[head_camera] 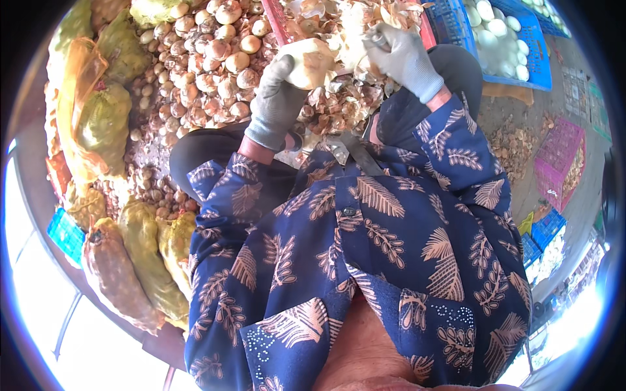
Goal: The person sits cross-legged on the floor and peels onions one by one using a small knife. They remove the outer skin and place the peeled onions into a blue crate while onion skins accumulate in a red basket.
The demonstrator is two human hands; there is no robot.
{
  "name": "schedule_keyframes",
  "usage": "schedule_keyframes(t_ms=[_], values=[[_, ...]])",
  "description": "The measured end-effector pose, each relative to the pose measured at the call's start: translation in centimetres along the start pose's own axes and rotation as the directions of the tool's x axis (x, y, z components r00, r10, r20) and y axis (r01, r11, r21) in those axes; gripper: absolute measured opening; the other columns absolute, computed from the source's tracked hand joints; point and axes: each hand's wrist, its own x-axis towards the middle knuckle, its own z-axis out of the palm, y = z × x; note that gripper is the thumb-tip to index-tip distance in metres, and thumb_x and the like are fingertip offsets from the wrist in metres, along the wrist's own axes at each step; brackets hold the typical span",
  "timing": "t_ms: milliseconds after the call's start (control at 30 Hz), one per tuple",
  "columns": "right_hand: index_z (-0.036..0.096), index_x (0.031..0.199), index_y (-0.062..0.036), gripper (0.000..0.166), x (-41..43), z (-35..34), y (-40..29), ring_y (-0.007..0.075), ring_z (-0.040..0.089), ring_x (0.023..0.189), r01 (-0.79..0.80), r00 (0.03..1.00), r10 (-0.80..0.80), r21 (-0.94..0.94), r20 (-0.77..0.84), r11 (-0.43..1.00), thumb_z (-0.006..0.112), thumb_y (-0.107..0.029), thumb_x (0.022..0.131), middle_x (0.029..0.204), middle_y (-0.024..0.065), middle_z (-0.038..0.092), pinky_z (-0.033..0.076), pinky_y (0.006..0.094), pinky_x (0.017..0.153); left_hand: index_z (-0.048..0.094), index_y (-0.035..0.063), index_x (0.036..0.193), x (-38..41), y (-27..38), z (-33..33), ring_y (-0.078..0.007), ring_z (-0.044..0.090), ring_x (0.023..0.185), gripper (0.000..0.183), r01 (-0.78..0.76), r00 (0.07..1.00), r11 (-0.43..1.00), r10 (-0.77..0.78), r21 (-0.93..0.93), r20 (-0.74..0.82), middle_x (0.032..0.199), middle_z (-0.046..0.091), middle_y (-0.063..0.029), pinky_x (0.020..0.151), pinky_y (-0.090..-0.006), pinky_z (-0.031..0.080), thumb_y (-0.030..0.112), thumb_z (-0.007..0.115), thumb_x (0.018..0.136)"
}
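Observation:
In a grey knit work glove, my left hand [279,100] grips a large pale onion [310,63], with brownish patches on its side. To its right my right hand [401,56], gloved alike, is raised with its fingers curled; whether it holds a small tool or a strip of skin cannot be made out. Loose onion skins [342,105] lie in a heap below and behind both hands. Beyond them stands a red plastic crate [276,22] with more skins in it. Unpeeled onions [237,62] are spread over the floor to the left.
Full yellow-green mesh sacks [103,122] line the left side, with more sacks at lower left. A blue plastic crate [540,68] of peeled white onions [487,39] stands at upper right. Further right are a pink crate [552,161] and scattered skins [513,146] on the floor.

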Motion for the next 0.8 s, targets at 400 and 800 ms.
schedule_keyframes(t_ms=[400,800], values=[[0.057,0.130,-0.0070,0.045,-4.5,-1.4,-5.3,0.0300,0.072,0.086,0.097,0.976,-0.064,-0.153,0.209,0.983,0.071,-0.025,0.091,0.096,0.0161,0.071,0.057,0.0363,0.072,0.047,-0.0036,0.137,0.5,0.5,-0.4,-0.0244,0.058,0.120,0.063,-0.118,0.991,0.986,0.125,0.114,-0.052,0.128,0.059,-0.0135,0.104,-0.0377,0.047,0.023,0.075,0.087],[0.059,0.124,-0.0041,0.038,-3.8,0.5,-3.3,0.0267,0.071,0.079,0.104,0.970,-0.074,-0.118,0.233,0.988,0.066,-0.026,0.093,0.090,0.0144,0.072,0.055,0.0365,0.065,0.050,-0.0033,0.133,0.3,0.5,-0.2,-0.0225,0.062,0.112,0.059,-0.159,0.975,0.946,0.195,0.282,-0.107,0.123,0.061,-0.0132,0.099,-0.0351,0.051,0.019,0.076,0.085]])
